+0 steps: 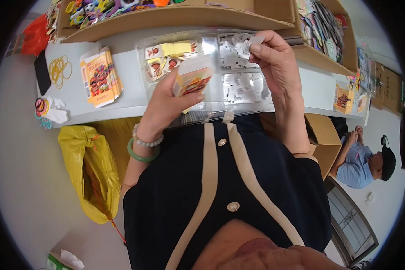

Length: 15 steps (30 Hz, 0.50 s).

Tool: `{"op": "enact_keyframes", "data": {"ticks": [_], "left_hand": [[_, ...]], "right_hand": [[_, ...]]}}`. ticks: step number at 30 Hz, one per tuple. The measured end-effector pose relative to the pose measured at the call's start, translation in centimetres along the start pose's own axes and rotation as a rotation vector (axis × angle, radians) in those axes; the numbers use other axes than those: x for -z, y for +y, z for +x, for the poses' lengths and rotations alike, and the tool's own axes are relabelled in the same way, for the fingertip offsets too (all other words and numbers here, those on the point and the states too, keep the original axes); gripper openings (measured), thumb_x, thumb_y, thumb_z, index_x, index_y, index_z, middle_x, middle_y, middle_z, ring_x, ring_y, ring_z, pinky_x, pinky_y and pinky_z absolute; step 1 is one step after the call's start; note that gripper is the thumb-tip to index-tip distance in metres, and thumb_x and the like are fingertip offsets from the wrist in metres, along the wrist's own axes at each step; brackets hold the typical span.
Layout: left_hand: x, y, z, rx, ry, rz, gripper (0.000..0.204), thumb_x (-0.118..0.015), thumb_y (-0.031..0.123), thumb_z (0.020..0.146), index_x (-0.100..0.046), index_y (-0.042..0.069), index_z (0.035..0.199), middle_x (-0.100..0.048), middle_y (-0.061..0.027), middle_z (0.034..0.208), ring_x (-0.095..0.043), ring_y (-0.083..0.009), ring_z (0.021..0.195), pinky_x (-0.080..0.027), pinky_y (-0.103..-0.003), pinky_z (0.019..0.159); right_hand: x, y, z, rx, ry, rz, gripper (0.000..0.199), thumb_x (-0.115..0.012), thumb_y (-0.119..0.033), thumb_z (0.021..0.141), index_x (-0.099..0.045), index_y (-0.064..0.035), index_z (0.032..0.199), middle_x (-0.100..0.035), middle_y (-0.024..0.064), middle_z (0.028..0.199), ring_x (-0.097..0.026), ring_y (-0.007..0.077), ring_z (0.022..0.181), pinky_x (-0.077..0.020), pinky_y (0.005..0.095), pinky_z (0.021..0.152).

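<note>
My left hand (168,105) grips a small clear packet with an orange and yellow printed card (193,81) inside, held upright over the table edge. My right hand (276,63) pinches a small white paper slip (247,45) between thumb and fingers, just above a clear plastic tray (213,110). The tray has compartments with small cartoon stickers (166,60) on the left and white printed slips (243,85) on the right. A bead bracelet and a green bangle (141,155) sit on my left wrist.
A stack of orange printed cards (100,76) and yellow rubber bands (59,69) lie on the white table (72,101). Cardboard boxes (175,18) of colourful items stand behind. A yellow bag (87,171) sits below left. Another person (364,162) sits at the right by a brown box (324,135).
</note>
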State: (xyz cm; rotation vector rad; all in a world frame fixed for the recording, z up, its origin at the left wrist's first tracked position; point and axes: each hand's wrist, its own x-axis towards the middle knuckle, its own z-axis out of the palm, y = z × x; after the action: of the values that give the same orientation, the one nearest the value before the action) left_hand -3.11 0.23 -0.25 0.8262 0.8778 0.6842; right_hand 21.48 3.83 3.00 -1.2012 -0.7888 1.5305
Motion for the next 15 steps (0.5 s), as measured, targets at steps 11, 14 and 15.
{"op": "enact_keyframes", "data": {"ticks": [11, 14, 15], "left_hand": [[-0.1, -0.2, -0.8, -0.135, -0.03, 0.069, 0.059, -0.075, 0.006, 0.073, -0.047, -0.001, 0.125, -0.058, -0.0053, 0.108, -0.053, -0.0116, 0.099, -0.046, -0.026, 0.087], [-0.1, -0.2, -1.2, -0.179, -0.017, 0.026, 0.059, -0.075, 0.007, 0.074, -0.047, 0.0, 0.124, -0.059, -0.0048, 0.106, -0.054, -0.0111, 0.097, -0.046, -0.026, 0.086], [0.1, -0.2, -1.3, -0.154, -0.004, 0.034, 0.058, -0.075, 0.006, 0.073, -0.048, 0.0, 0.124, -0.06, -0.0047, 0.105, -0.055, -0.0111, 0.095, -0.047, -0.026, 0.085]], "right_hand": [[-7.3, -0.5, -2.4, 0.676, -0.384, -1.035, 0.017, -0.063, 0.004, 0.074, -0.062, -0.0029, 0.089, -0.063, 0.0079, 0.077, -0.06, 0.0254, 0.074, -0.0466, 0.0334, 0.068], [-7.5, -0.7, -2.3, 0.677, -0.399, -1.007, 0.017, -0.063, 0.004, 0.073, -0.063, -0.0026, 0.089, -0.063, 0.0084, 0.084, -0.059, 0.0253, 0.076, -0.0465, 0.033, 0.068], [-7.9, -1.1, -2.2, 0.72, -0.452, -1.057, 0.017, -0.063, 0.004, 0.073, -0.064, -0.0021, 0.09, -0.062, 0.0085, 0.088, -0.059, 0.0246, 0.078, -0.0466, 0.0321, 0.068]]}}
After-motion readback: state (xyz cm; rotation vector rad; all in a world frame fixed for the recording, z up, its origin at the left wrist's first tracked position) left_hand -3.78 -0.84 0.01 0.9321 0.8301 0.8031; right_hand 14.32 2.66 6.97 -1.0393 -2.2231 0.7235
